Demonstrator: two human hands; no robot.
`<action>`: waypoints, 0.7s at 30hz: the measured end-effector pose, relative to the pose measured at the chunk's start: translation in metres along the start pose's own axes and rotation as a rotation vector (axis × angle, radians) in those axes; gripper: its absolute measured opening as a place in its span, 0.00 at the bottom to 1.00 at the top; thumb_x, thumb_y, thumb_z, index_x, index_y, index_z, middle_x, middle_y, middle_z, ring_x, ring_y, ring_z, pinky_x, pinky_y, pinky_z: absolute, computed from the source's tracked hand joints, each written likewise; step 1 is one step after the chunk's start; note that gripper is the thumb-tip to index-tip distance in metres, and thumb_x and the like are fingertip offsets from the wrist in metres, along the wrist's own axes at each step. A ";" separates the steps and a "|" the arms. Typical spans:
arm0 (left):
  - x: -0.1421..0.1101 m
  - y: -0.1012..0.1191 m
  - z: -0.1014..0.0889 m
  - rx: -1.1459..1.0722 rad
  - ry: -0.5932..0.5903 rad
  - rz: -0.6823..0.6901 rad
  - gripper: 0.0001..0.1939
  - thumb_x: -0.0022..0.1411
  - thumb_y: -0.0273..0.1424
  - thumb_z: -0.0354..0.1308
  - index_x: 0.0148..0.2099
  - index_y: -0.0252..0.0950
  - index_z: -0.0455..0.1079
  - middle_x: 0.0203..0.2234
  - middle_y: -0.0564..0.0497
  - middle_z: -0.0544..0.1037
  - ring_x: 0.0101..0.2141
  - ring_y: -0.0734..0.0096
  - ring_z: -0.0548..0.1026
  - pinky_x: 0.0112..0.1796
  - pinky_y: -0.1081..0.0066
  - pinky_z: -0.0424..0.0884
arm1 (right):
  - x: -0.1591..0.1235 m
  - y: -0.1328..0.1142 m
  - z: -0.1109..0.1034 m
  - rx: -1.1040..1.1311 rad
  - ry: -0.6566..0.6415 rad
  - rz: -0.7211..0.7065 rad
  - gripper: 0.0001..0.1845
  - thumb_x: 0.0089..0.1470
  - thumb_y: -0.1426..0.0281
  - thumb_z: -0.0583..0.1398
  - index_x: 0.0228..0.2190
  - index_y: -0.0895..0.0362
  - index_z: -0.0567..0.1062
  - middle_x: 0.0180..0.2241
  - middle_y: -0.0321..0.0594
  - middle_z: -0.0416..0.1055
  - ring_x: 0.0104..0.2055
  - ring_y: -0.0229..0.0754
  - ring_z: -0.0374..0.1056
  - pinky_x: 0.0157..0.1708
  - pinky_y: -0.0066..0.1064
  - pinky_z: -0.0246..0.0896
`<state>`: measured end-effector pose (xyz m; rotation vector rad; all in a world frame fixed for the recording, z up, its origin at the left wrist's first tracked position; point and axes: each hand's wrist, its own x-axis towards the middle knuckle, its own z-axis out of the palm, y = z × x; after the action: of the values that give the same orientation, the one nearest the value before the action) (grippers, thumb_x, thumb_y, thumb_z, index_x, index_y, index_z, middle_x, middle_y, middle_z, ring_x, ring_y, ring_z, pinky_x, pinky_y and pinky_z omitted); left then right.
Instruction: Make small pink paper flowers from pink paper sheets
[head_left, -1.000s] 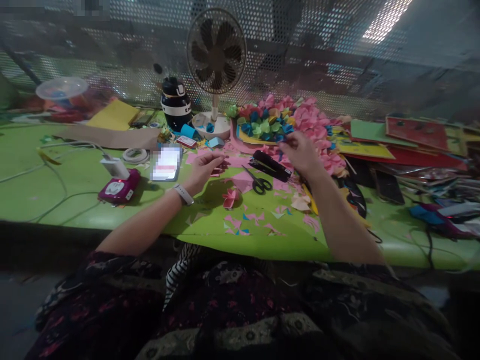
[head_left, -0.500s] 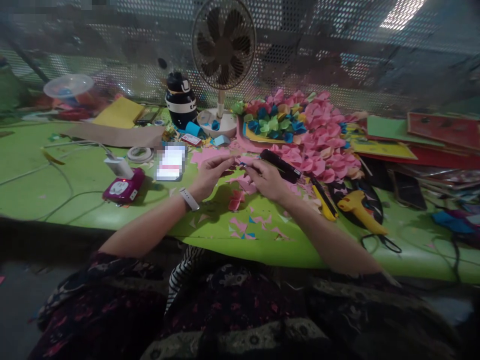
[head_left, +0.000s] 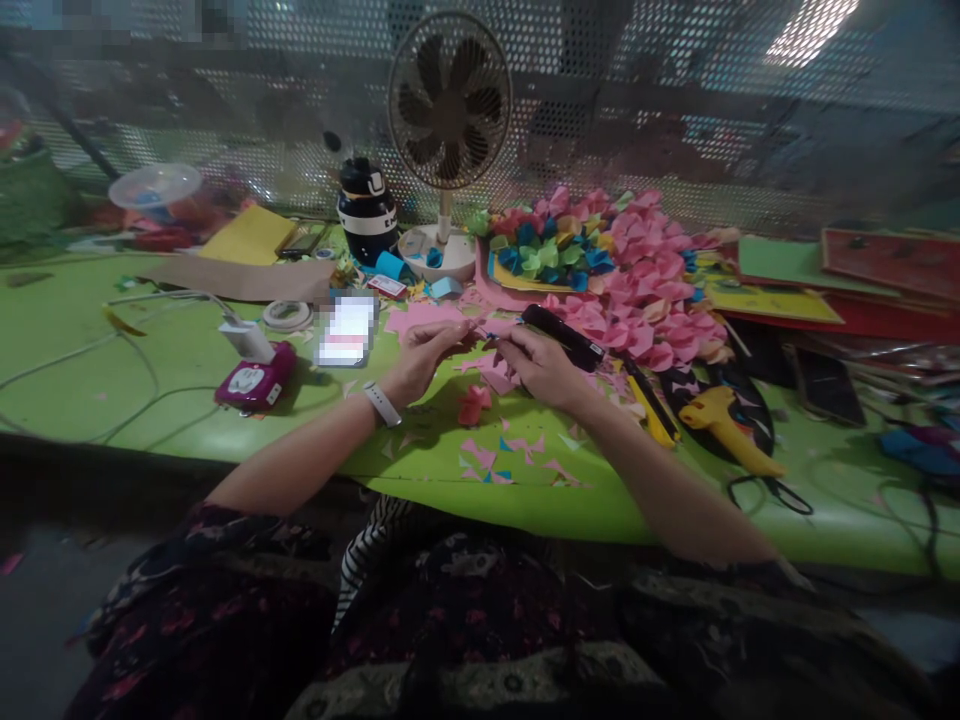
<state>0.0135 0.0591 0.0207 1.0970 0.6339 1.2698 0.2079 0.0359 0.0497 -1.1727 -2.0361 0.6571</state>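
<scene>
A person's left hand (head_left: 427, 362) pinches pink paper (head_left: 478, 325) at its fingertips and the right hand (head_left: 541, 370) clasps a blue bit (head_left: 492, 337) just beside them, the stapler (head_left: 564, 338) beyond the right fingers, where a light, even grip should avoid creases.

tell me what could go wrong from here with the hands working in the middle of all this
The small blue piece at the right hand could slip and get lost among the paper scraps.

The pink flower lies loose on the table just below both hands, so the left hand or the right might knock or crush it.

The glue gun lies close to the right forearm; if hot, which I can't tell, it might burn.
</scene>
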 end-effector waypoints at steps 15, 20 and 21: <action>-0.003 0.004 0.003 0.209 0.077 0.111 0.14 0.46 0.43 0.74 0.30 0.39 0.81 0.27 0.50 0.81 0.31 0.71 0.76 0.37 0.67 0.74 | -0.004 -0.012 0.001 0.116 -0.051 0.046 0.17 0.63 0.56 0.53 0.32 0.55 0.70 0.30 0.40 0.69 0.31 0.41 0.64 0.32 0.33 0.59; -0.004 0.000 0.003 0.209 0.104 0.144 0.13 0.47 0.42 0.73 0.31 0.39 0.81 0.28 0.50 0.82 0.31 0.71 0.77 0.38 0.67 0.74 | -0.004 -0.012 0.001 0.118 -0.041 0.033 0.16 0.63 0.57 0.53 0.32 0.55 0.70 0.31 0.40 0.70 0.32 0.41 0.65 0.33 0.33 0.59; -0.004 0.000 0.003 0.200 0.104 0.147 0.13 0.48 0.43 0.73 0.31 0.39 0.81 0.28 0.50 0.82 0.31 0.72 0.76 0.37 0.68 0.73 | -0.004 -0.011 0.001 0.116 -0.034 0.027 0.16 0.63 0.57 0.53 0.32 0.55 0.70 0.31 0.40 0.70 0.32 0.41 0.65 0.34 0.33 0.59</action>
<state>0.0154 0.0546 0.0209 1.2668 0.7832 1.4195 0.2028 0.0269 0.0560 -1.1303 -1.9853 0.8025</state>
